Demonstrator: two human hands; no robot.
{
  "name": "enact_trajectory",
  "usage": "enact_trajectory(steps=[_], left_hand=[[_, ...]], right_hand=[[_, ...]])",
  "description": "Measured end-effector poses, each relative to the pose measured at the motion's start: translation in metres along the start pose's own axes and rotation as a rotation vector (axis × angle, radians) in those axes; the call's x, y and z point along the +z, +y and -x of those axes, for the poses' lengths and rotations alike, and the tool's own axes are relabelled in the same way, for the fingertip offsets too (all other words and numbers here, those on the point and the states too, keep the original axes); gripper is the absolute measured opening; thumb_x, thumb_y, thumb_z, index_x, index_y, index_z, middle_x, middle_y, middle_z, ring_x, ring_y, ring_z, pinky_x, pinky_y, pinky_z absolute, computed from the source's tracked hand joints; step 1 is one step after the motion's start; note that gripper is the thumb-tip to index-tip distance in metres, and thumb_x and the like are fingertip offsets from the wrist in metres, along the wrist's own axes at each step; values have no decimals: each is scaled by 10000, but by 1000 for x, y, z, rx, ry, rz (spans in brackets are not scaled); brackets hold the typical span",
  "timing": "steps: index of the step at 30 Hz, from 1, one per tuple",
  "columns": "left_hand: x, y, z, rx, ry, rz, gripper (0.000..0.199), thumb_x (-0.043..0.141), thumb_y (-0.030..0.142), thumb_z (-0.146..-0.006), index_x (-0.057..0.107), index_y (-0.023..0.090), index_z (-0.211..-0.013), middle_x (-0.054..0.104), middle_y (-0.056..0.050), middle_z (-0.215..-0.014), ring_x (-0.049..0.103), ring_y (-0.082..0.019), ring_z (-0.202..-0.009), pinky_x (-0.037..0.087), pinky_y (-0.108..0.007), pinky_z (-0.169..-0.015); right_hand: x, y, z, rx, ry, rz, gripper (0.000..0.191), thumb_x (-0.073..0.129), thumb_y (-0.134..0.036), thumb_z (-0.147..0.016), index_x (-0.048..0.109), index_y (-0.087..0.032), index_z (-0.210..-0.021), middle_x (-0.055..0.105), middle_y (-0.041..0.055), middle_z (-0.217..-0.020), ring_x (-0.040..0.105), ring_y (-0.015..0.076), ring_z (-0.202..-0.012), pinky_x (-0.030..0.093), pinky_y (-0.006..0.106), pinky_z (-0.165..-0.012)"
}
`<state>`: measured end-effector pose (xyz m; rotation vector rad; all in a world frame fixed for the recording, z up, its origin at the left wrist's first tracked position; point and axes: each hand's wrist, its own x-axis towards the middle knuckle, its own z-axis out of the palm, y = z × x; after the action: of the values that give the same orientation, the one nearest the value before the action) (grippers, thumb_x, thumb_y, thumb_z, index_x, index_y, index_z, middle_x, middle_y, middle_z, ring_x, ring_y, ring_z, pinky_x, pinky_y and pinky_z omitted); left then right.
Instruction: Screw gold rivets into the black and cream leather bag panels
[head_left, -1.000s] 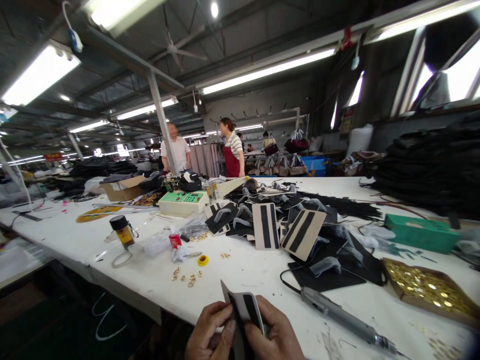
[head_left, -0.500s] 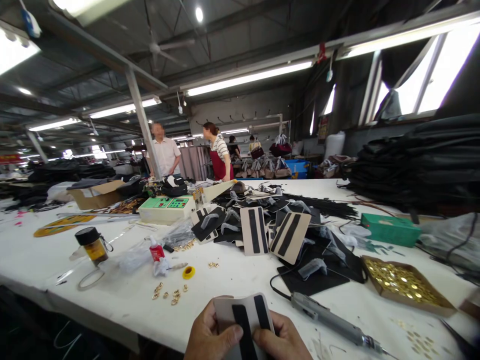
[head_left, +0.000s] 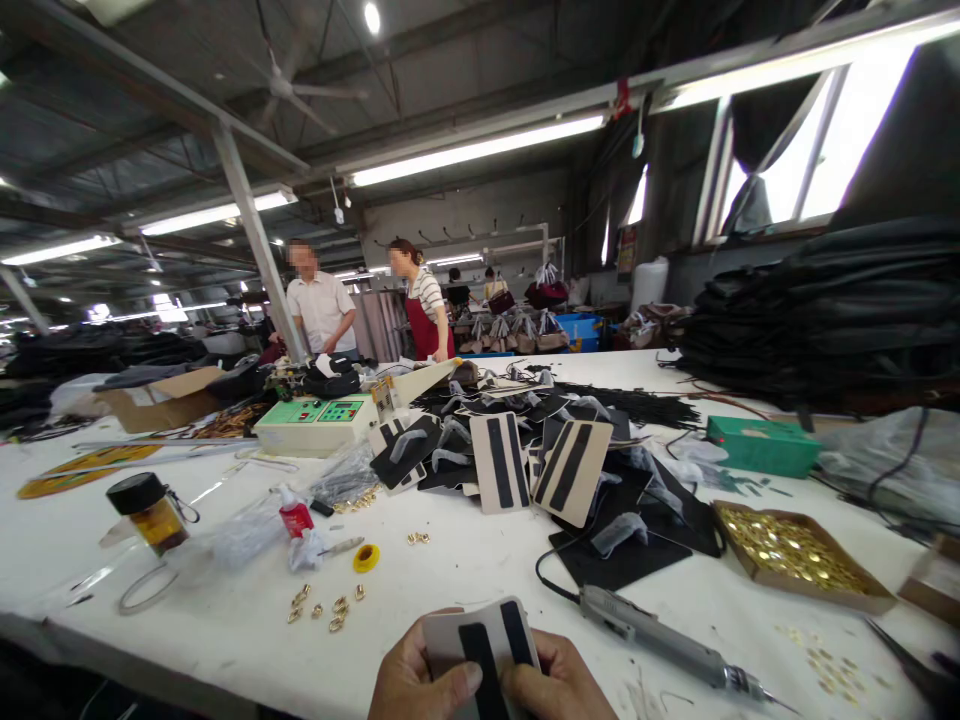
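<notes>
Both hands grip one beige panel with two black stripes [head_left: 450, 640] at the near edge of the table. My left hand [head_left: 409, 675] holds its left side, thumb pressed on the face by a stripe. On its right side, my right hand [head_left: 562, 680] is closed with the thumb lying near the stripes. The lower end of the panel runs out of view. Just right of my hands lies a grey electric screwdriver [head_left: 660, 635]. Ahead, two similar striped panels [head_left: 500, 465] lean on a heap of black pieces with plastic-wrapped handles [head_left: 619, 535].
At right are a cardboard tray of gold discs [head_left: 874, 597] and a green box [head_left: 761, 446]. Gold rings [head_left: 339, 612], yellow tape [head_left: 366, 558], a red bottle [head_left: 295, 515] and a dark-capped jar [head_left: 150, 510] stand left. Two people [head_left: 427, 310] are beyond the table.
My view has turned slightly right, so the table items sit further left. The striped panel stays in both hands, tilted slightly differently.
</notes>
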<state>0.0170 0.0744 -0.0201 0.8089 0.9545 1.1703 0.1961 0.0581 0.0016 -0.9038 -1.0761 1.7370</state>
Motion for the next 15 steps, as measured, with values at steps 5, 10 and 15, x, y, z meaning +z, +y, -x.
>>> enact_trajectory(steps=[5,10,15], left_hand=[[-6,-8,-9,-10,-12,-12,685,1019,403,-484,756,161,-1069,824,-107,-906,740,-256,-755,566,-363,-741],[-10,-9,-16,7,-51,-75,699,1015,412,-501,765,140,-1094,825,-122,-935,743,-268,-847,555,-357,-798],[-11,-11,-19,1,-64,-57,686,1014,394,-499,772,136,-1088,825,-119,-947,736,-264,-858,551,-362,-822]], right_hand=[[-4,-4,1,16,-12,45,264,696,-291,-735,790,-133,-926,648,2,-692,501,129,-613,354,231,-599],[-6,-9,3,-24,5,125,252,696,-318,-785,786,-141,-939,628,-5,-718,470,128,-646,343,231,-605],[-11,-12,5,-85,-15,162,282,683,-347,-853,791,-134,-1004,674,21,-809,528,151,-705,394,249,-655]])
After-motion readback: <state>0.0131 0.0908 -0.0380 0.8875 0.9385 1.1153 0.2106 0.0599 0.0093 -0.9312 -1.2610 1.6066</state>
